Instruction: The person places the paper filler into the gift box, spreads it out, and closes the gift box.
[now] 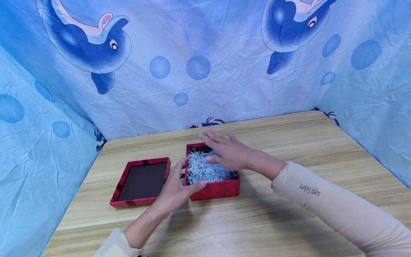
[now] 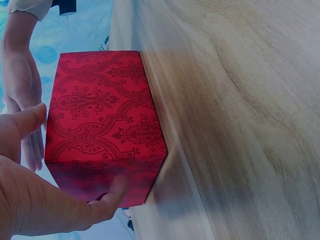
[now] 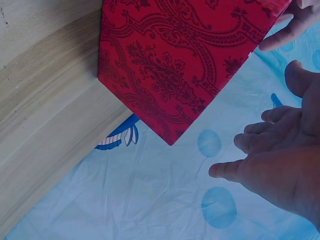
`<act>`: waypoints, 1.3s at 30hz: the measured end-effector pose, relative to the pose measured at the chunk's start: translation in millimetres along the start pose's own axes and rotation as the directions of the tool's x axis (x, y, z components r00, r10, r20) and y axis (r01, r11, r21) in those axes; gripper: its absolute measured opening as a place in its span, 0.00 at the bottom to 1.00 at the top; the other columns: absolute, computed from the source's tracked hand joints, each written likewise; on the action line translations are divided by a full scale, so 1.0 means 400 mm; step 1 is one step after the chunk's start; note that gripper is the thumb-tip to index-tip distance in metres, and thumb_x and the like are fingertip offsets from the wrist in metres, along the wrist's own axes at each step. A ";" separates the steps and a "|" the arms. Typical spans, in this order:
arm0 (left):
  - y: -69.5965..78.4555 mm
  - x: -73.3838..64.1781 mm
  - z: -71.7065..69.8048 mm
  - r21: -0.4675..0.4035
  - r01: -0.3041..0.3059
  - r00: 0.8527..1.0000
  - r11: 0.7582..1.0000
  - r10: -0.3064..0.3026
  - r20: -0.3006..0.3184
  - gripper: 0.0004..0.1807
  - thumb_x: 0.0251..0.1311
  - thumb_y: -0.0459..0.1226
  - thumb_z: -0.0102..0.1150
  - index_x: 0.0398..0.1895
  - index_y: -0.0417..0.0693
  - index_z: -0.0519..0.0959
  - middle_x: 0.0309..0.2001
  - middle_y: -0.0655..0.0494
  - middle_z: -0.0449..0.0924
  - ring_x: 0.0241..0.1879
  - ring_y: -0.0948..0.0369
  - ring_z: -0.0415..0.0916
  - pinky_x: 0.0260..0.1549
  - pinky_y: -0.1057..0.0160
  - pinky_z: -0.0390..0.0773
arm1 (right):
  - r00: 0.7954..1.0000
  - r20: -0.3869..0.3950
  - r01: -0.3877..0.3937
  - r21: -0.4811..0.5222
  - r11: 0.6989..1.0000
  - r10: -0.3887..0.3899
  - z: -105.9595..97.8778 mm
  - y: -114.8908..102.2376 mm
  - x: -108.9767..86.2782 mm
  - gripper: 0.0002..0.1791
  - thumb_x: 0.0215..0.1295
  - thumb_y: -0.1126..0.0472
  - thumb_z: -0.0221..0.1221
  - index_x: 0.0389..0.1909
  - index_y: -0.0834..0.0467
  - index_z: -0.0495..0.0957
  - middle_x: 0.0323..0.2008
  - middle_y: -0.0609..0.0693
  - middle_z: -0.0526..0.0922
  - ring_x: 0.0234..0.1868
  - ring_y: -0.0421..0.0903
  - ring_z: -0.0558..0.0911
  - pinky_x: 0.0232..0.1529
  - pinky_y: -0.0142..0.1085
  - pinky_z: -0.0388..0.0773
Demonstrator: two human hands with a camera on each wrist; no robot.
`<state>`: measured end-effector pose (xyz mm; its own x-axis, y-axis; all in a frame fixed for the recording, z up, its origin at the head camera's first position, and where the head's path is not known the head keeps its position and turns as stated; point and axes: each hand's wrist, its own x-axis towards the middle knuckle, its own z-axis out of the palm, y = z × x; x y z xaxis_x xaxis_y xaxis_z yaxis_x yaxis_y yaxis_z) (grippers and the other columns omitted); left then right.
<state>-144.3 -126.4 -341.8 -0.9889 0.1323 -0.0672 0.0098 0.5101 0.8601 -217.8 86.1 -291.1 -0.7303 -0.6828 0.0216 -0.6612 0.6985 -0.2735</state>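
A red patterned gift box (image 1: 215, 190) stands on the table, filled with pale blue shredded paper (image 1: 205, 167). My left hand (image 1: 176, 185) holds its near left corner, thumb at the front rim and fingers along the left side; the left wrist view shows the fingers against the red box (image 2: 100, 110). Above the shredded paper, toward the box's right side, my right hand (image 1: 228, 151) is spread with fingers extended. In the right wrist view this right hand (image 3: 280, 135) is apart from the box's red wall (image 3: 165, 65) and holds nothing.
Left of the box lies its red lid (image 1: 141, 182), dark inside face up, close to my left forearm. The wooden table (image 1: 289, 142) meets a blue dolphin-print cloth (image 1: 224, 96) along its back and sides.
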 end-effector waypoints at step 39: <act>-0.046 0.000 -0.188 0.188 0.175 0.976 0.966 -0.145 -0.165 0.51 0.59 0.64 0.53 0.76 0.45 0.47 0.72 0.40 0.51 0.68 0.44 0.56 0.60 0.41 0.65 | 0.999 0.019 -0.027 -0.048 0.998 0.028 -0.005 -0.114 0.052 0.42 0.70 0.38 0.46 0.77 0.45 0.37 0.77 0.45 0.42 0.76 0.44 0.40 0.71 0.58 0.31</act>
<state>-155.6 -199.7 -319.4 -0.9907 -0.0850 -0.1067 -0.1360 0.6759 0.7244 -203.2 40.3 -276.4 -0.7451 -0.6670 -0.0038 -0.6488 0.7261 -0.2276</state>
